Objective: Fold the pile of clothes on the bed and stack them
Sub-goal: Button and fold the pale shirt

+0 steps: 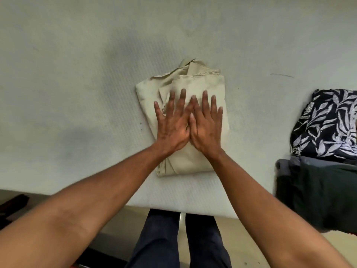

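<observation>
A folded beige garment lies on the pale bed near its front edge, in the middle of the view. My left hand and my right hand both press flat on top of it, side by side, fingers straight and spread, thumbs touching. At the right edge of the view lies a dark blue garment with a white leaf print. Just in front of it sits a dark green and grey garment, partly hanging over the bed's edge.
The bed stretches wide to the left and far side. Its front edge runs across below my arms, with my legs in dark trousers on a light floor beneath. A dark object lies on the floor at the left.
</observation>
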### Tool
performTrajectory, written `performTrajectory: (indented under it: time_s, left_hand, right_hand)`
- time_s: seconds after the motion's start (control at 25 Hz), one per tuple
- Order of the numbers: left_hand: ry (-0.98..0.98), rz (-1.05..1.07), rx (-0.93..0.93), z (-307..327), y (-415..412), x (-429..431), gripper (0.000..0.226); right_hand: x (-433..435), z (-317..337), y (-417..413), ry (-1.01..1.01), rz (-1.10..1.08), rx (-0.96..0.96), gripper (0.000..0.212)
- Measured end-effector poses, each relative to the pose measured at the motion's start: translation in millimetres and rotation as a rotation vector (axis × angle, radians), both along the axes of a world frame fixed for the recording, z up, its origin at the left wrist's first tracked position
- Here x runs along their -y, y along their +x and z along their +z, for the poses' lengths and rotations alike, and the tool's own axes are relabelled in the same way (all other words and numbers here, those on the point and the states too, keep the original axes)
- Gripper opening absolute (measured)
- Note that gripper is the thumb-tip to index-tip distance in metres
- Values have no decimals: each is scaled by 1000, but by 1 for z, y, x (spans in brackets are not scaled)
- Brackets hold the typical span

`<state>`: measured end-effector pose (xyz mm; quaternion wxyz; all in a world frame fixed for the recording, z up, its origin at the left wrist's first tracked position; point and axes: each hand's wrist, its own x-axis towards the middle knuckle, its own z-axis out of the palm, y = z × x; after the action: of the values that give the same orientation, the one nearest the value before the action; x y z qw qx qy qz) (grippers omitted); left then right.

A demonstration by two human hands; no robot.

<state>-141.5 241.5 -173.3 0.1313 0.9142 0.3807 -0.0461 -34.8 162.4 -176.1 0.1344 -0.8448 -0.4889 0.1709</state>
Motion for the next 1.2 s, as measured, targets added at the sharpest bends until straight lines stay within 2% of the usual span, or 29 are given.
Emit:
performTrajectory:
  time_s: [0.12,0.28,0.4,0.6,0.64,0.76,0.88,1.0,1.08,1.12,1.2]
  left_hand:
    - [-12,107,-35,-38,13,-25,65]
    - [69,92,-99,-64,12,-22,61]
    - [16,95,-96,-42,13,-25,63]
    - [9,-153,162,-2,-50,40,68]
    - [-14,-206,136,2,-68,60,73]
    - [-98,-262,-148,-2,-99,96,97]
    - [-145,-203,-295,-12,-91,98,106]
    - [-158,-132,-292,-3,-69,95,88]
    - [-261,-63,-208,14,-55,77,64]
    - [-333,-42,-194,27,-49,70,52]
    - [-477,-59,-287,55,-42,59,37]
  right_hand:
    - [-33,-37,17,-96,-4,101,58]
    - [-28,-68,19,-100,-6,145,60]
    - [-33,-47,22,-85,7,27,62]
    - [51,9,12,147,214,-22,55]
    - [81,13,5,132,284,-27,59]
    - [146,9,-6,-89,426,16,82]
    - [154,-4,-6,-177,397,94,86]
    - [134,-3,1,-153,420,116,67]
    - [115,12,10,-150,363,90,40]
    - [109,24,14,-191,327,51,29]
    - [102,53,18,-357,342,-60,24]
